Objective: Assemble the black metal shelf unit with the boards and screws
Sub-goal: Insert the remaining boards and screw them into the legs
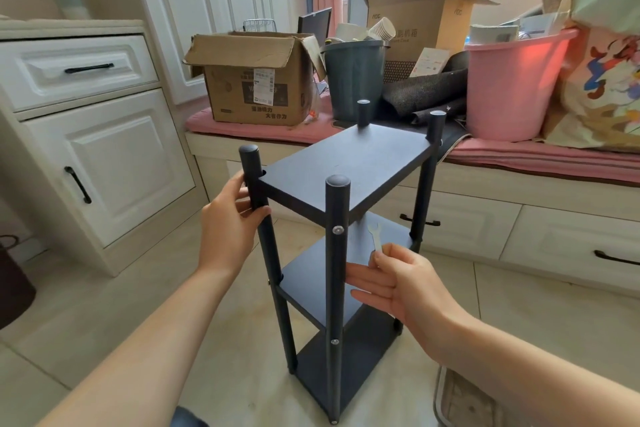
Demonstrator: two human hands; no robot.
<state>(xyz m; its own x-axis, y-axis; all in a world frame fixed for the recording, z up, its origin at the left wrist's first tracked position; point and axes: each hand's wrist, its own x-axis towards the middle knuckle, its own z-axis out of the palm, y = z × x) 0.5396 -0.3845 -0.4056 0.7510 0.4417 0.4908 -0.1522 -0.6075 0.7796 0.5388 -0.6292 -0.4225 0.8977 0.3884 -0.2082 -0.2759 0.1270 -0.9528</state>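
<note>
- The right hand [398,282] pinches a small flat wrench [375,236] between thumb and forefinger, its forked end pointing up; the other fingers are straight and reach toward the shelf unit's nearest post [336,288].
- The left hand [230,218] is curled around the near left post [256,191], just below its capped top.
- The black shelf unit [346,163] stands upright on the tiled floor [121,305] between the two hands, with three boards on four posts; a silver screw [337,229] shows on the nearest post just below the top board.
- Behind it, a window bench with a pink cushion [519,152] carries a cardboard box [256,76], a grey bin [355,80] and a pink bucket [505,87].
- A white cabinet [104,149] stands on the left.
</note>
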